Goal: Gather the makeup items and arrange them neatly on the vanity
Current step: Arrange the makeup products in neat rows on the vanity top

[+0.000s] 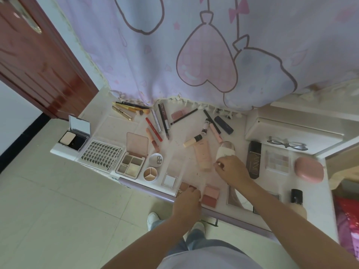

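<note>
**Two hands at work over a vanity strewn with makeup**

Seen from above, a white vanity (97, 131) runs across the middle of the frame under a lilac curtain (174, 45) printed with pink hearts. At far left an open powder compact (74, 135) stands with its mirror up, beside a tray of false lashes (102, 155) and an open four-pan eyeshadow palette (131, 164). Above them, brushes (132, 108) lie near the curtain hem, with pencils and lip sticks (157, 125) scattered to their right. Low in the centre, the left hand (187, 200) curls over the front edge, its fingers gripping a small blush palette (187, 186); a pink two-tone blush (210, 194) lies just beside it. Right of centre, the right hand (232, 169) pinches the lower end of a cream-coloured tube (225, 150), next to a peach tube (203, 155) lying flat. Further right sit a dark brown bottle (254, 159), a pastel palette (277, 161), a pink oval case (308, 170), and glasses (287, 143) on a raised shelf.
</note>
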`<state>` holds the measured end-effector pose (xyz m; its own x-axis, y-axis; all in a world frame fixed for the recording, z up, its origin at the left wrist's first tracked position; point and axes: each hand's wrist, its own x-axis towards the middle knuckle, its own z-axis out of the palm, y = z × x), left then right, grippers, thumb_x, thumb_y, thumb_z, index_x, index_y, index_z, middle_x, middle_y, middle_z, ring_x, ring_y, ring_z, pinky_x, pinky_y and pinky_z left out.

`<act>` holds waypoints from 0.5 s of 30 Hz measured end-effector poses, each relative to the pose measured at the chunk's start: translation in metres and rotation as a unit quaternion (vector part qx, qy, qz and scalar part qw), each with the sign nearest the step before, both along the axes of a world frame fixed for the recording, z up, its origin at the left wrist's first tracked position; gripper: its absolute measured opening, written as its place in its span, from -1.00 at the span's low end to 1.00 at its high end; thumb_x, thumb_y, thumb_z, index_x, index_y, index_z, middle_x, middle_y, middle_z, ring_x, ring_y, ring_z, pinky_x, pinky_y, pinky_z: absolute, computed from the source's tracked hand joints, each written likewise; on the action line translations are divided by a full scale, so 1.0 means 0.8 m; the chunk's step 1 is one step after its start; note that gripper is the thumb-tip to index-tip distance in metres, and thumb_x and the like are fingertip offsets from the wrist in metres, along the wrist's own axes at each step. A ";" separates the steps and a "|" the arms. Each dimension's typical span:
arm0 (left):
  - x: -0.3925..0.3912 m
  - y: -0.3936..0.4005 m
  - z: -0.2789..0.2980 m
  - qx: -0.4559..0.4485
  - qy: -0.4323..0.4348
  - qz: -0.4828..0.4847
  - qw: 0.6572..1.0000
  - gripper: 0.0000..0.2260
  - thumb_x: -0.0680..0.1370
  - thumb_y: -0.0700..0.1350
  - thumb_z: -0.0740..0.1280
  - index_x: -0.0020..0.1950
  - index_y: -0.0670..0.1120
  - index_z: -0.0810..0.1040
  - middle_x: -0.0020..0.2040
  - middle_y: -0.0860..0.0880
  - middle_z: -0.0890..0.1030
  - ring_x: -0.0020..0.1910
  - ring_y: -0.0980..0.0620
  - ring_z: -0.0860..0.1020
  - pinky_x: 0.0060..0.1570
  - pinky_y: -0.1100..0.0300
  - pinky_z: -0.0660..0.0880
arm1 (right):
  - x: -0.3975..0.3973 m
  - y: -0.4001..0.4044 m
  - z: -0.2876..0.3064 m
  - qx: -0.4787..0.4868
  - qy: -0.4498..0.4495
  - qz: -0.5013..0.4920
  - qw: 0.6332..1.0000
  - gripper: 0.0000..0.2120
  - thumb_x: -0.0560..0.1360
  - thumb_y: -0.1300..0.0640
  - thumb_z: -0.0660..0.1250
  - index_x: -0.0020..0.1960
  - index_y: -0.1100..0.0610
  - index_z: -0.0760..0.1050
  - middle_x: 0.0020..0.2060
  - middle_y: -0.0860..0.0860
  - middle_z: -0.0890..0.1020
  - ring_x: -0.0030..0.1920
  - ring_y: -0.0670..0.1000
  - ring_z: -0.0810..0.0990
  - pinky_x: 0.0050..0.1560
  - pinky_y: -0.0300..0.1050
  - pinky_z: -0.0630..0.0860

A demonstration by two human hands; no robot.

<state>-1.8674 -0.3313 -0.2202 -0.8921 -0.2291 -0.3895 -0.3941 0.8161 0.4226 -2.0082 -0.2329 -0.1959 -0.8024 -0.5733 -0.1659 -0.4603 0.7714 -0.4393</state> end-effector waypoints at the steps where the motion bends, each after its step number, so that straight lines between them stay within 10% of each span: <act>1: 0.002 -0.004 0.001 -0.006 0.013 0.009 1.000 -0.84 0.55 -0.17 0.14 0.06 -0.16 0.45 0.11 -0.08 0.48 0.05 -0.08 0.50 -0.04 0.15 0.43 | -0.002 -0.009 0.003 0.001 -0.005 0.004 1.000 -0.72 0.53 0.08 0.18 0.02 0.26 0.55 -0.10 0.15 0.63 -0.05 0.09 0.53 -0.14 -0.11 0.42; 15: 0.040 -0.027 -0.002 0.037 -0.093 0.038 0.994 -0.69 0.57 -0.11 0.13 0.30 -0.08 0.41 0.32 -0.02 0.43 0.27 -0.03 0.43 0.26 0.14 0.39 | -0.035 -0.107 -0.024 0.129 -0.031 -0.010 0.991 -0.63 0.49 0.18 0.25 0.25 0.27 0.33 0.20 0.18 0.38 0.11 0.16 0.46 -0.04 -0.08 0.41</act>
<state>-1.8356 -0.3529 -0.2215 -0.7836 -0.2580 -0.5651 -0.5311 0.7501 0.3940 -2.0362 -0.3182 -0.2151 -0.7967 -0.4898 -0.3540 -0.4226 0.8703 -0.2529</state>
